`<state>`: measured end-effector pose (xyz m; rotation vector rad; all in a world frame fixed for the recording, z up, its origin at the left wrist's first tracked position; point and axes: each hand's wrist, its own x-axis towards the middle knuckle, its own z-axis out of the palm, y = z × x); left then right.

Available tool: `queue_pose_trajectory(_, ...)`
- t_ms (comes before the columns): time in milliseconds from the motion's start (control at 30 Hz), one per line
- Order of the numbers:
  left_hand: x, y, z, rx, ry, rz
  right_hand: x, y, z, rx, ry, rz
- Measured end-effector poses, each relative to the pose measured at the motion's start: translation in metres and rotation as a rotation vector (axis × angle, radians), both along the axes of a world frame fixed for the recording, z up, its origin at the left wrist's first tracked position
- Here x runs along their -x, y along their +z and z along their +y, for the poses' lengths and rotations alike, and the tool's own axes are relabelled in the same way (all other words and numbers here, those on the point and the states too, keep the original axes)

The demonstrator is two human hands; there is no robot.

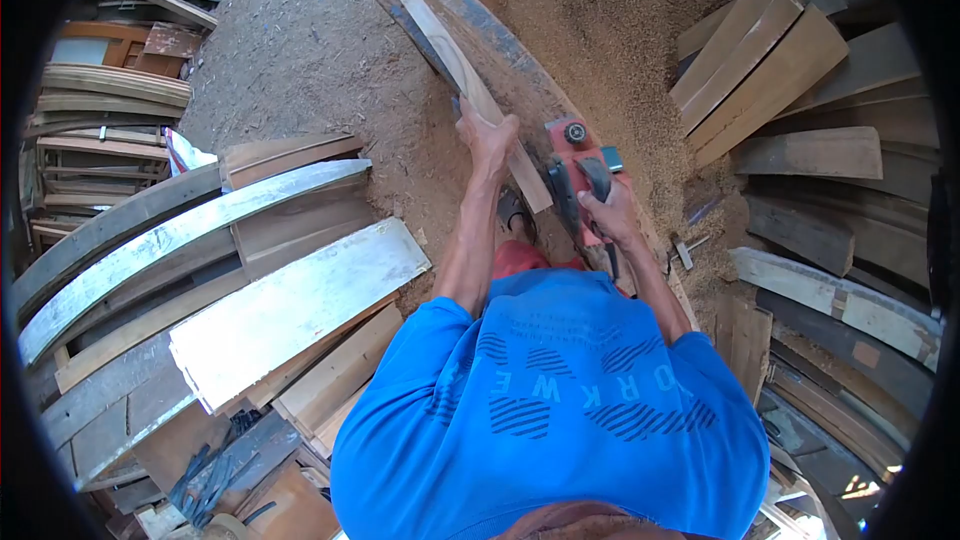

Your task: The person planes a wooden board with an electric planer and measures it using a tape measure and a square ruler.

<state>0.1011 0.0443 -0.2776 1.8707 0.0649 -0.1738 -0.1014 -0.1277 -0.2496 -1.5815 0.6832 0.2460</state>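
Observation:
My left hand (488, 143) is closed around a long, narrow wooden board (462, 70), which slants from the top of the view down toward my body. The board's near end reaches past the hand, close to the planer. My right hand (614, 212) grips the black handle of a red electric planer (578, 152) with a round black knob at its front. The planer sits upright on a long, worn bench plank (500, 40), to the right of the board. Its underside is hidden, and I cannot tell whether it touches the board.
Wood shavings (620, 30) cover the ground ahead. A hammer-like tool (683, 253) lies to the right of the bench. Stacked planks (765, 65) rise on the right. On the left are a wide white board (300, 305) and several curved boards (190, 225).

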Motion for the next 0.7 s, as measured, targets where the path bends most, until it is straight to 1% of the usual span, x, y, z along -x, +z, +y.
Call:
queue_pose_trajectory(67, -0.001, -0.015, -0.004, -0.049, 0.02, 0.017, 0.007, 0.02, -0.002, 0.217, -0.017, -0.164)
queue_pose_trajectory(167, -0.001, -0.048, -0.016, -0.118, 0.001, 0.043, 0.019, 0.05, -0.023, 0.249, 0.033, 0.033)
queue_pose_trajectory(200, 0.001, -0.057, -0.019, -0.137, -0.009, 0.047, 0.021, 0.068, -0.027, 0.109, 0.016, 0.111)
queue_pose_trajectory(300, 0.009, -0.046, -0.035, -0.317, 0.044, 0.046, 0.031, 0.088, -0.035, 0.232, 0.081, -0.056)
queue_pose_trajectory(400, 0.017, -0.049, -0.024, -0.169, -0.005, -0.022, 0.031, 0.11, -0.037, 0.065, 0.071, -0.012)
queue_pose_trajectory(433, 0.025, -0.056, -0.02, -0.153, -0.06, -0.035, 0.033, 0.112, -0.036, 0.022, 0.057, -0.032)
queue_pose_trajectory(467, 0.038, -0.063, -0.014, -0.139, -0.115, -0.048, 0.035, 0.113, -0.033, -0.022, 0.044, -0.052)
queue_pose_trajectory(567, 0.094, -0.049, 0.009, -0.155, -0.291, -0.015, 0.032, 0.114, -0.024, -0.088, 0.063, -0.119)
queue_pose_trajectory(600, 0.117, -0.049, 0.018, -0.05, -0.294, 0.013, 0.032, 0.113, -0.021, -0.099, 0.078, -0.142)
queue_pose_trajectory(633, 0.138, -0.056, 0.028, 0.055, -0.297, 0.04, 0.031, 0.112, -0.018, -0.094, 0.111, -0.147)
queue_pose_trajectory(700, 0.18, -0.121, 0.062, -0.186, -0.239, 0.071, 0.031, 0.107, -0.013, -0.086, 0.177, -0.151)
